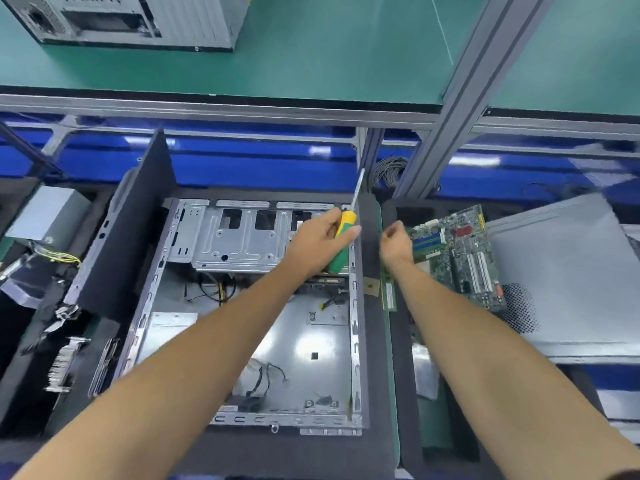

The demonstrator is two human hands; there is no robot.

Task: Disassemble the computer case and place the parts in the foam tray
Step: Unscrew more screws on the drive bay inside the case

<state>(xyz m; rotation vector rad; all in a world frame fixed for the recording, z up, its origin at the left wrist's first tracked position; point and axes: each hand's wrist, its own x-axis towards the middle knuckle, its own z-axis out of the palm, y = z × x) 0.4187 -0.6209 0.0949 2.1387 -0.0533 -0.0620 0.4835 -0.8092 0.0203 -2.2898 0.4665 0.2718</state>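
While the opened computer case (249,313) lies flat on dark foam in the middle of the bench, both arms reach out over it. It is a bare silver metal shell with its side panel off: a perforated frame runs round the edges, a drive cage (242,237) with square cut-outs fills the far end, and the floor is a plain shiny plate where a few loose black and yellow cables (266,375) trail. A dark upright panel (131,230) stands along its left edge.

The left hand (320,240) hovers over the far right corner of the case, fingers curled round the yellow-and-green handle of a screwdriver (343,242), whose metal shaft points up and away. The right hand (396,242) sits just beside it, over the dark foam strip right of the case, fingers loosely curled; whether it pinches anything small cannot be told.

To the right, a green motherboard (460,251) lies in the foam tray (391,216), with a grey side panel (568,278) with a patch of vent holes beyond it. At far left a silver power supply (48,213) rests with its wires, and a second case (138,19) stands on the green shelf above.
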